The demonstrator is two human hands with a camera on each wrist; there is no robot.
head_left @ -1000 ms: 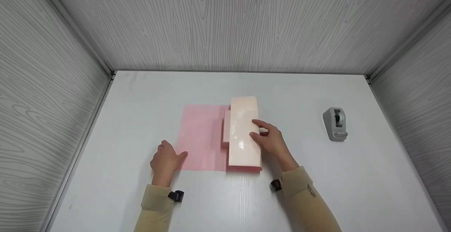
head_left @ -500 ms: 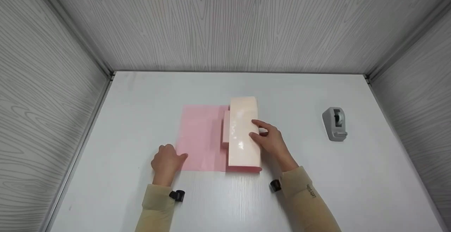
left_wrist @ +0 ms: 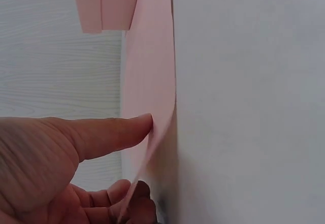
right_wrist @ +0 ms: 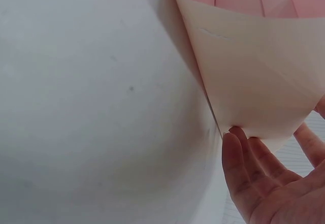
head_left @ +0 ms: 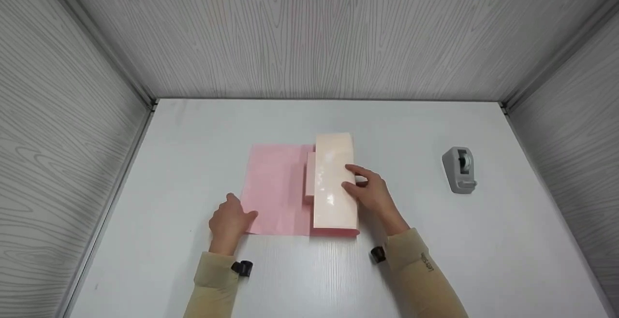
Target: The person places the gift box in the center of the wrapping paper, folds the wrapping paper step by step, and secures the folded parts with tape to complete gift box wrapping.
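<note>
A sheet of pink wrapping paper (head_left: pixel 275 187) with a pale cream back lies on the table. Its right part is folded over a pink box (head_left: pixel 310 175), so the cream flap (head_left: pixel 333 187) hides most of the box. My left hand (head_left: pixel 229 221) pinches the sheet's near left edge, thumb on top and fingers beneath; the left wrist view shows that paper edge (left_wrist: pixel 152 82) lifted and bent. On the right, my right hand (head_left: pixel 370 190) holds the fold, with thumb and index finger on the flap and the other fingers against its outer side (right_wrist: pixel 254 82).
A grey tape dispenser (head_left: pixel 460 170) with a roll of tape stands at the right of the white table (head_left: pixel 401 134). Grey wood-grain panels (head_left: pixel 309 33) enclose the table at the back and both sides.
My left hand's fingers have shifted a little at the paper's edge, the index finger now reaching farther forward. The right hand, flap and box stay where they were.
</note>
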